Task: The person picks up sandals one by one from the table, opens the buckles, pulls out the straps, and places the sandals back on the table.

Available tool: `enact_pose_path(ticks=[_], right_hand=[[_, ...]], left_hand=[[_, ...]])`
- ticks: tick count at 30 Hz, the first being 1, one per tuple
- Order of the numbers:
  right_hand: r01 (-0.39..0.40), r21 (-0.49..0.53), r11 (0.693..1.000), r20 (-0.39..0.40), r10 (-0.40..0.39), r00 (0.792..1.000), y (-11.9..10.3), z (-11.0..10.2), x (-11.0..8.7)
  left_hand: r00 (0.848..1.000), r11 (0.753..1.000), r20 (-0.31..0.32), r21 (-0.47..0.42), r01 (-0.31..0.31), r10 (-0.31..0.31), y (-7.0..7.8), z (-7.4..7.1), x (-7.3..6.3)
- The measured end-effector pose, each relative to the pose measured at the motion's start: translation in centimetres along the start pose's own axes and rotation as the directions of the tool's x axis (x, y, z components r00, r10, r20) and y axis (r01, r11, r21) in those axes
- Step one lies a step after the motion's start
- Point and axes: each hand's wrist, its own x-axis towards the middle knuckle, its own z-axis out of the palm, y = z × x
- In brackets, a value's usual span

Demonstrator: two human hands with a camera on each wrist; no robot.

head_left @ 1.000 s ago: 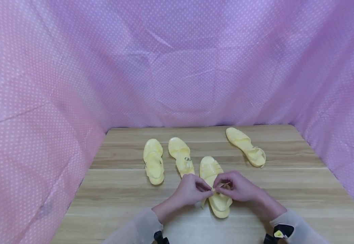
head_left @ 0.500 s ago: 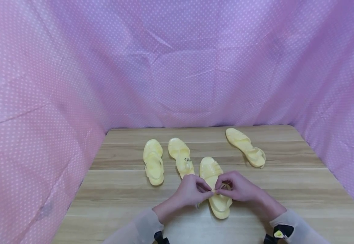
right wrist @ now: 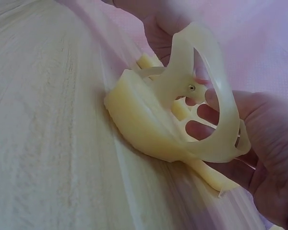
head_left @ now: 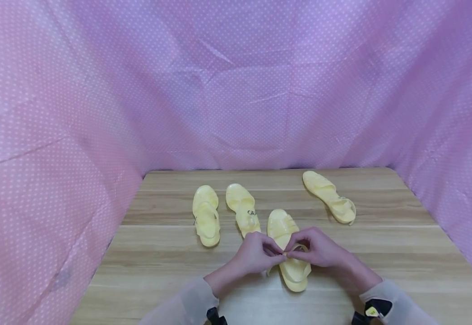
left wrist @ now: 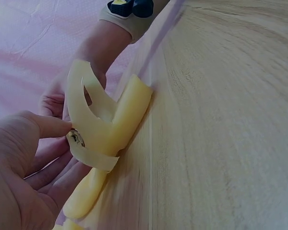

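A pale yellow jelly sandal (head_left: 278, 223) lies on the wooden table in front of the person, toe pointing away. Both hands meet over its ankle strap (right wrist: 225, 91). The left hand (head_left: 256, 255) pinches the strap from the left, its thumb and fingertips right at a small metal buckle (left wrist: 77, 137). From the opposite side the right hand (head_left: 317, 248) pinches the same strap close to the left fingertips. A small round metal piece (right wrist: 192, 88) shows near the right fingertips in the right wrist view. In the head view the fingers hide most of the fastening.
Two more yellow sandals stand to the left, one at the far left (head_left: 205, 221) and one (head_left: 240, 203) partly behind the left hand. Another sandal (head_left: 329, 196) lies slanted at the back right. Pink dotted cloth (head_left: 236, 99) surrounds the wooden table (head_left: 159, 253).
Both hands stay in place over the sandal. The right fingertips drew slightly back, then came in again against the left ones. The loose strap end below the left hand shifted a little.
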Motion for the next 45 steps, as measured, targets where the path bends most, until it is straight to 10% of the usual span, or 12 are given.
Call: enact_pose_path(ticks=[45], right_hand=[[0.041, 0.011, 0.999, 0.018, -0.041, 0.999, -0.44, -0.41, 0.27]], left_hand=[[1.0, 1.0, 0.022, 0.01, 0.017, -0.017, 0.86, -0.65, 0.06]])
